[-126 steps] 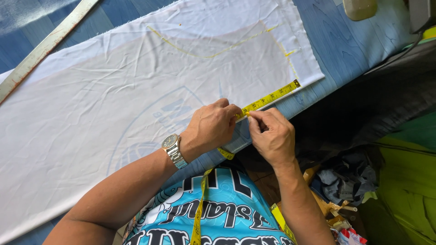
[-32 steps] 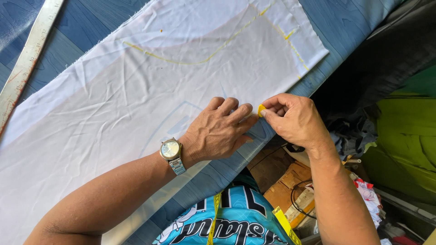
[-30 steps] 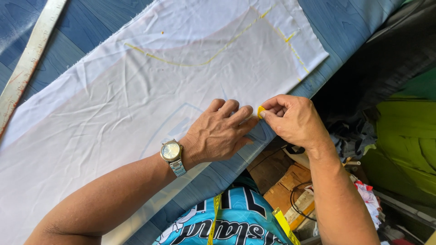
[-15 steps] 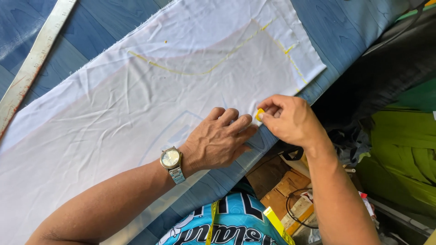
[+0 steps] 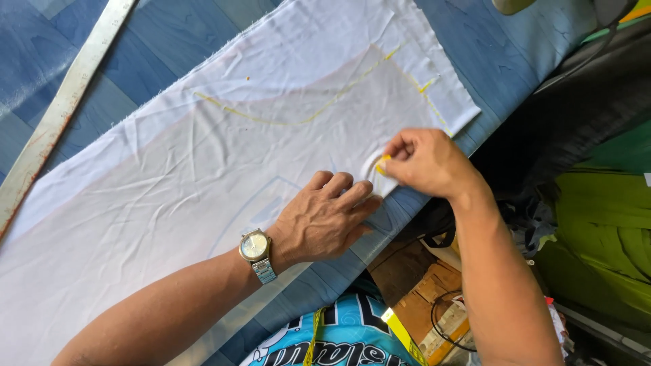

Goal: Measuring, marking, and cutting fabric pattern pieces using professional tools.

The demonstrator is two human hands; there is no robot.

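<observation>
A white cloth [image 5: 203, 169] lies spread on the blue desk [image 5: 515, 47], marked with curved yellow lines. The left hand [image 5: 325, 220], a watch [image 5: 256, 252] on its wrist, presses flat on the cloth near its lower edge. Just beside it, the right hand [image 5: 424, 161] pinches a small yellow chalk [image 5: 383, 165] against the cloth. A long ruler [image 5: 61, 112] lies at the upper left.

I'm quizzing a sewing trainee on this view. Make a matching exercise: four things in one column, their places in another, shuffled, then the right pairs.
Things:
1. yellow chalk
2. wristwatch
3. long ruler
4. left hand

Places:
A. flat on the white cloth
B. far left, on the blue table cover
C. pinched in the right hand
D. on the left wrist

Pairs: 1-C, 2-D, 3-B, 4-A
</observation>
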